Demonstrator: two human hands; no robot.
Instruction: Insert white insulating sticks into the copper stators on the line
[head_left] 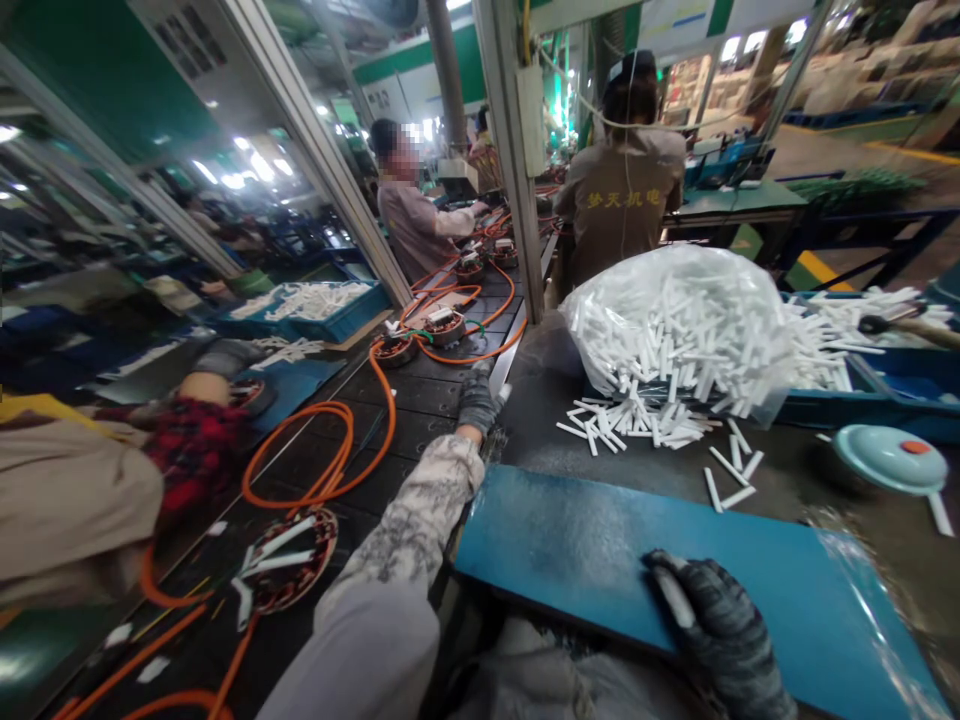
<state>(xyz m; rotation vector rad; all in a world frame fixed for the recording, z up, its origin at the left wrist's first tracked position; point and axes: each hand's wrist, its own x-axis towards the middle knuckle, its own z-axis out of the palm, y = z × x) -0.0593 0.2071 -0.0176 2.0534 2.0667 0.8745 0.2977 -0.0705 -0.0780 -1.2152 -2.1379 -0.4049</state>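
My left hand (481, 402), in a grey striped glove, reaches forward to the edge of the dark work line. Its fingers point away from me with the thumb apart, and I see nothing held. A pale thumb tip shows on its right side. My right hand (724, 630), in a similar glove, is over the blue mat (585, 520), fingers loosely curved and a whitish length along the thumb. Beyond the mat lie loose white tubes (660, 425). To the left sits a wound motor stator (300, 560) with several white tubes on it.
A clear bag of white tubes (682, 320) bulges over a blue bin (832, 400). A light-blue lidded bowl (889, 460) stands right. Orange cable (322, 490) loops along the line among more stators (442, 325). A metal post (510, 160) rises ahead. Co-workers stand left and ahead.
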